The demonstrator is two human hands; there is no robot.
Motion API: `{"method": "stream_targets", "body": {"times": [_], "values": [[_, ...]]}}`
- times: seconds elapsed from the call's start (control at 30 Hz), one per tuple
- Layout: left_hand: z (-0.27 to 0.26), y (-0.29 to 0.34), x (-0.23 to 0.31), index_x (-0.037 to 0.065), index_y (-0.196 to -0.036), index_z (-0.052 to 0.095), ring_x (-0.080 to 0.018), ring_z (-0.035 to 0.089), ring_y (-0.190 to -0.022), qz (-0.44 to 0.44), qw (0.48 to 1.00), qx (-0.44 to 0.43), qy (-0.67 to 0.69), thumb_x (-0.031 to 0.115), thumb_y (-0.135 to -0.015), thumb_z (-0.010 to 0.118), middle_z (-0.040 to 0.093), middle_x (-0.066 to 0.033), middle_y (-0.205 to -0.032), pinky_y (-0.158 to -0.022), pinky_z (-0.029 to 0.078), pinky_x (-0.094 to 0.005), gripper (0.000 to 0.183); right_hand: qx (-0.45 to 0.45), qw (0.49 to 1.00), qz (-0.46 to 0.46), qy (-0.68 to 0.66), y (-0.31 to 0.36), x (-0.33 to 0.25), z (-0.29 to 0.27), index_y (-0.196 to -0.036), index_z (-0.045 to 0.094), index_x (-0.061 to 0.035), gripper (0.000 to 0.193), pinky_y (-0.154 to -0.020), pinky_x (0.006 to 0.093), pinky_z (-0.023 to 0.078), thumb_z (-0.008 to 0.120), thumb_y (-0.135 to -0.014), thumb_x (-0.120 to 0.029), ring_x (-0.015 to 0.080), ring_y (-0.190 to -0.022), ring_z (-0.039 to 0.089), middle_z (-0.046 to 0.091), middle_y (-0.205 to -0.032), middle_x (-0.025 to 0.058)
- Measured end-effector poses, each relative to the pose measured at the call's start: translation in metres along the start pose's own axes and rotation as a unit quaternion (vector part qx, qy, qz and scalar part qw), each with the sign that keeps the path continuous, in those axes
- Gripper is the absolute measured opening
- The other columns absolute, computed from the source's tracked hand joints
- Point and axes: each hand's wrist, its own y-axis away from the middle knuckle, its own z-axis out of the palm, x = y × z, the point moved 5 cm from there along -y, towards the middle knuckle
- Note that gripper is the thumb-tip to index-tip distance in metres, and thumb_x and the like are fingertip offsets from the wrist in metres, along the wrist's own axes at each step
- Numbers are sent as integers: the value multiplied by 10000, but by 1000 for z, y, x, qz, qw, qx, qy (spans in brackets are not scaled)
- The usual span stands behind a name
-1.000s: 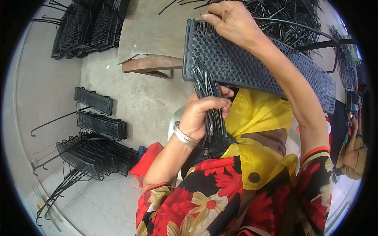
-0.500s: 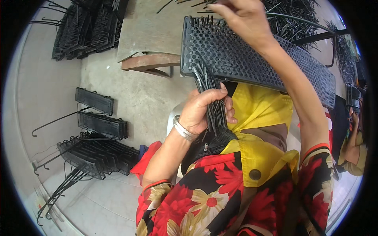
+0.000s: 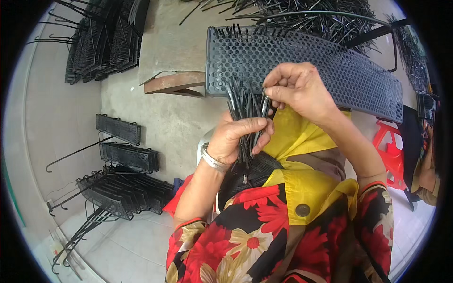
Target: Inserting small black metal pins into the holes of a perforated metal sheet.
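My left hand is closed round a bundle of thin black strips, with the thumb across them and their ends fanning out above the fist. Thumb and fingertips of my right hand pinch one or more black strips at the bundle's right side, just above the left fingers. Beyond both hands lies a long, dark, curved perforated rack, full of round holes. Several upright black strips stand in holes along its far left edge.
A heap of loose black strips lies behind the rack. Finished-looking black racks with hooked rods hang upper left and sit stacked lower left. A wooden support is left of the rack, a red plastic stool to the right.
My right hand has come down from the rack's far edge to the bundle and now pinches there. More upright strips show along that edge. My left hand keeps its grip.
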Motion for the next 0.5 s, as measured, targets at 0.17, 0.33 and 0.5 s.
{"method": "stream_targets", "body": {"times": [0.17,0.33,0.5], "values": [[-4,-2,0,-33,-943,532,-183,565,-551,26,998,51,11,44,-784,558,597,-124,-741,-412,426,-240,178,63,995,-19,-77,0,0,-3,-810,576,44,109,-470,195,430,595,-754,-47,76,-531,534,591,-649,46],[0,-3,4,-45,-926,537,-192,579,-577,56,998,31,1,35,-782,531,602,-137,-766,-424,440,-249,165,-30,999,5,-25,-2,3,3,-814,586,51,144,-417,189,403,643,-739,-57,72,-484,511,571,-615,42],[1,-1,6,-38,-926,531,-204,589,-596,62,995,78,-6,33,-793,527,604,-154,-780,-445,452,-255,151,50,998,-5,-30,-1,1,-8,-750,595,19,71,-434,191,413,636,-735,-38,74,-481,519,571,-610,37]]}}
